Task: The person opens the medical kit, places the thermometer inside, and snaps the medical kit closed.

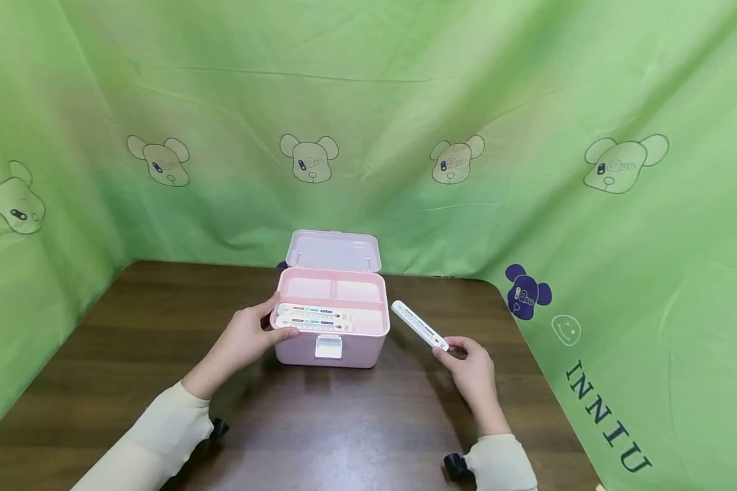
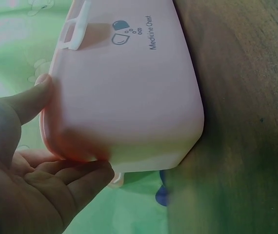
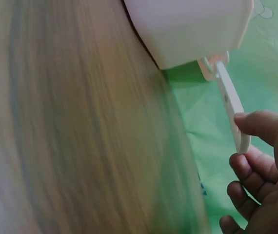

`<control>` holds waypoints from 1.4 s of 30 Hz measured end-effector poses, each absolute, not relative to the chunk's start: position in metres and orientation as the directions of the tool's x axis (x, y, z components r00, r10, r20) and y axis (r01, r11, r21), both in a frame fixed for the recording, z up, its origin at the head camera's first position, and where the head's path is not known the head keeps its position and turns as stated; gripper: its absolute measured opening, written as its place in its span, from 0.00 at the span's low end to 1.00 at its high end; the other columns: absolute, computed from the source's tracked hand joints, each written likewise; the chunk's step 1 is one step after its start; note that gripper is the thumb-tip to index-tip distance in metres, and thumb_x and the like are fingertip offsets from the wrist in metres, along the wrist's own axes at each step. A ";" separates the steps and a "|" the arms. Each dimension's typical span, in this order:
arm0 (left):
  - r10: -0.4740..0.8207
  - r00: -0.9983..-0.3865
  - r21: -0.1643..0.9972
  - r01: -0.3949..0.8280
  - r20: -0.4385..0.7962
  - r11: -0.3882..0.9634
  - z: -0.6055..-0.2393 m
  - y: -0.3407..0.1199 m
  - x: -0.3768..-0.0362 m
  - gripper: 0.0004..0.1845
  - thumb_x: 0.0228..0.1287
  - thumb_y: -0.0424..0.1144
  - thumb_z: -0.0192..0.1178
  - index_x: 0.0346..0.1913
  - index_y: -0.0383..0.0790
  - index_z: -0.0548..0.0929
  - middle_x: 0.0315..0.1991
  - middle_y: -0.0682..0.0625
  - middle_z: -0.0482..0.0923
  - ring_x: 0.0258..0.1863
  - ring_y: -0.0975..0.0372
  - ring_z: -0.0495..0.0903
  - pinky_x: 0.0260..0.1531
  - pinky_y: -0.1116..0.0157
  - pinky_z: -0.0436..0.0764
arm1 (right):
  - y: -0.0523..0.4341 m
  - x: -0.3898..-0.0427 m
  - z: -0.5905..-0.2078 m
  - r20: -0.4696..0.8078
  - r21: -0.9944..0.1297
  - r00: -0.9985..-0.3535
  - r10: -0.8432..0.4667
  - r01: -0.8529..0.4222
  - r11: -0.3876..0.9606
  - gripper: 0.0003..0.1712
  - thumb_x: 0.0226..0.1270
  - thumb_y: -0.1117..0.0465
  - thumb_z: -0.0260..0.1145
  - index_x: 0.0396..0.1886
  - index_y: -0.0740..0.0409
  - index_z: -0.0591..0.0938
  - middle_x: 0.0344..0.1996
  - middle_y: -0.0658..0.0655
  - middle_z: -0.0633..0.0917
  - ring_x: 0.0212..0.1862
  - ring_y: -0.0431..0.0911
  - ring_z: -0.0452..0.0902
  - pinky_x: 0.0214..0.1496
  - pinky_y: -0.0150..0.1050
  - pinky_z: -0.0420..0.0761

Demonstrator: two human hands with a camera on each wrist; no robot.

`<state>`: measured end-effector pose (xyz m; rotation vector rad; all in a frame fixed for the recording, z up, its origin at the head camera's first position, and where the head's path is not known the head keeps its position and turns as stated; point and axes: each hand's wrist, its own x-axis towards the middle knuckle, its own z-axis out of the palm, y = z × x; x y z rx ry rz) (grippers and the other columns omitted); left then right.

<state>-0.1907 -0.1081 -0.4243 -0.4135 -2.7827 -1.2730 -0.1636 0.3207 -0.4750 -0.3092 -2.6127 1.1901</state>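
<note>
A pink medicine chest [image 1: 328, 351] stands on the table with its lid [image 1: 334, 251] raised. My left hand [image 1: 248, 334] grips its left corner, thumb on the front rim and fingers along the side wall. In the left wrist view, the same hand [image 2: 46, 170] holds the corner beside the printed front. Two slim white thermometer cases [image 1: 310, 317] lie side by side in the tray's front compartment. To the right of the chest, my right hand [image 1: 469, 372] pinches another white thermometer case [image 1: 419, 325] by its near end; its far end points up-left toward the chest.
The tray has two rear compartments [image 1: 307, 281] behind a pink divider. A white latch [image 1: 328, 346] hangs on the chest's front. The brown wooden table [image 1: 319, 429] ends at a green printed curtain [image 1: 381, 82] behind and at both sides.
</note>
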 end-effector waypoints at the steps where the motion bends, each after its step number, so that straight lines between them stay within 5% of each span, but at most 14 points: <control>1: 0.218 -0.963 0.735 0.262 0.158 0.625 -0.424 -0.108 -0.191 0.51 0.57 0.57 0.75 0.76 0.34 0.66 0.53 0.42 0.86 0.40 0.60 0.80 0.39 0.64 0.79 | 0.324 -0.164 -0.475 0.148 -0.758 -0.945 0.292 0.081 0.647 0.18 0.61 0.54 0.78 0.46 0.58 0.88 0.42 0.58 0.89 0.45 0.48 0.81 0.48 0.38 0.76; 7: 0.213 -0.963 0.731 0.266 0.167 0.628 -0.425 -0.109 -0.189 0.51 0.58 0.58 0.75 0.76 0.34 0.66 0.59 0.39 0.83 0.42 0.59 0.80 0.43 0.62 0.80 | 0.338 -0.168 -0.469 0.192 -0.757 -0.948 0.252 0.020 0.653 0.18 0.61 0.56 0.78 0.48 0.59 0.87 0.44 0.60 0.87 0.49 0.51 0.79 0.52 0.41 0.72; 14: 0.223 -0.959 0.740 0.278 0.175 0.613 -0.425 -0.108 -0.190 0.50 0.58 0.57 0.75 0.76 0.34 0.66 0.58 0.39 0.84 0.41 0.60 0.79 0.40 0.64 0.79 | 0.348 -0.168 -0.455 0.182 -0.814 -0.957 0.225 -0.018 0.581 0.19 0.62 0.57 0.78 0.50 0.59 0.87 0.43 0.58 0.85 0.45 0.45 0.76 0.40 0.26 0.74; 19: 0.227 -0.960 0.740 0.273 0.166 0.615 -0.424 -0.108 -0.190 0.49 0.58 0.55 0.75 0.76 0.34 0.66 0.59 0.39 0.83 0.41 0.59 0.78 0.39 0.64 0.78 | 0.348 -0.168 -0.443 0.191 -0.827 -0.966 0.172 -0.064 0.559 0.20 0.62 0.58 0.78 0.52 0.60 0.86 0.46 0.58 0.85 0.48 0.45 0.76 0.44 0.25 0.76; 31: 0.227 -0.960 0.750 0.270 0.162 0.604 -0.422 -0.107 -0.190 0.49 0.59 0.54 0.75 0.76 0.35 0.66 0.55 0.42 0.86 0.41 0.60 0.80 0.39 0.65 0.79 | 0.349 -0.182 -0.411 0.276 -0.692 -0.960 -0.044 -0.231 0.684 0.16 0.64 0.57 0.77 0.49 0.55 0.87 0.44 0.54 0.86 0.46 0.38 0.74 0.55 0.38 0.73; 42: 0.230 -0.961 0.742 0.267 0.155 0.615 -0.421 -0.108 -0.189 0.48 0.59 0.53 0.75 0.76 0.34 0.66 0.61 0.37 0.82 0.42 0.56 0.79 0.39 0.64 0.77 | 0.338 -0.189 -0.388 0.263 -0.584 -0.949 -0.177 -0.302 0.753 0.15 0.60 0.57 0.79 0.46 0.50 0.87 0.43 0.50 0.86 0.52 0.49 0.75 0.55 0.46 0.74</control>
